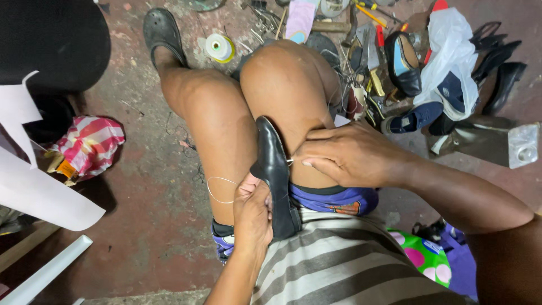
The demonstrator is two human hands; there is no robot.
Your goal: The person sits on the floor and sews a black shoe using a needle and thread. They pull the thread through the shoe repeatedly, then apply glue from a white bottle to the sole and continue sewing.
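1. Black shoe [275,175]: clamped between the knees, sole edge up, heel end against the striped shirt [339,265], toe pointing away.
2. Left hand [251,212]: closed around the shoe's heel end, thumb and fingers pinching the upper; best kept firm so the seam line does not twist under the pull.
3. Right hand [344,155]: fingers drawn together and pressed against the shoe's side, apparently pinching a small metal tip, probably a needle or awl, at the sole edge; too small to tell which.
4. Thread [220,189]: pale loop hanging off the left side of the shoe, beside the left hand; better drawn snug before each further stitch, kept free of the thigh.
5. Judged good practice: even stitch spacing along the welt, point driven away from the supporting thumb, steady knee pressure.
6. Floor surroundings: thread spool [219,47] near the clog [162,31]; heap of shoes and tools [406,62] to the right; striped bag [90,144] to the left.
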